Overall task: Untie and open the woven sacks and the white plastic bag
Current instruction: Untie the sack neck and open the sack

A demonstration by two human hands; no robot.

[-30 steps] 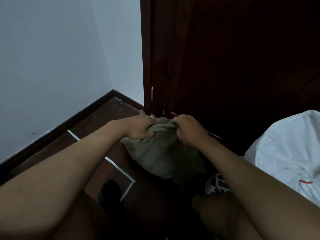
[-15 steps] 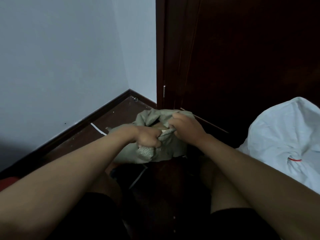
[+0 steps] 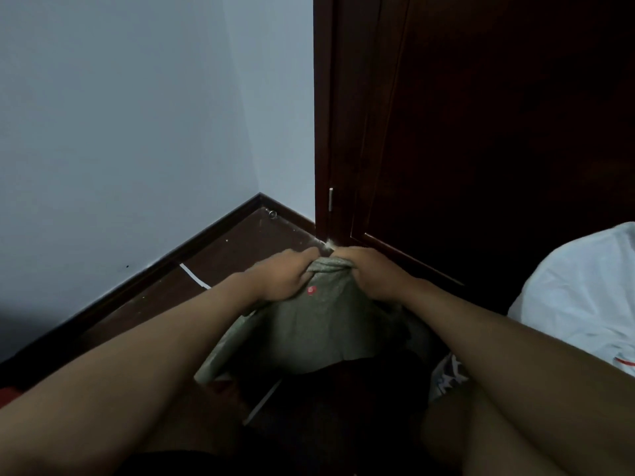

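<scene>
1. Grey-green woven sack (image 3: 319,324) standing on the dark wooden floor (image 3: 220,255), straight in front of the door (image 3: 481,132) and close to its lower left corner.
2. Neck of the sack bunched together at the top, just short of the door's bottom edge.
3. Left hand (image 3: 288,276) clenched on the left side of the bunched neck, fingers curled into the cloth, knuckles up.
4. Right hand (image 3: 371,274) clenched on the right side of the same neck, fingers likewise dug into the fabric.
5. Hands close together, a short ridge of gathered cloth between them.
6. Small red mark (image 3: 311,290) on the face of the sack, just below the left hand.
7. Any tie or knot at the neck hidden under the fingers; cannot tell whether undone.
8. Sack body falling away from the door, wide and slack, its lower edge lost in shadow.
9. White bag (image 3: 577,297) to the right of the sack, also before the door, well apart from both hands; a red strip (image 3: 624,361) on its lower side.
10. Patterned, pale thing (image 3: 446,372) low down between sack and white bag, too dim to name.
11. White tape (image 3: 194,278) on the floor left of the sack, on the side away from the door.
12. Pale wall (image 3: 120,132) left of the door, dark skirting (image 3: 137,283) along its foot.
</scene>
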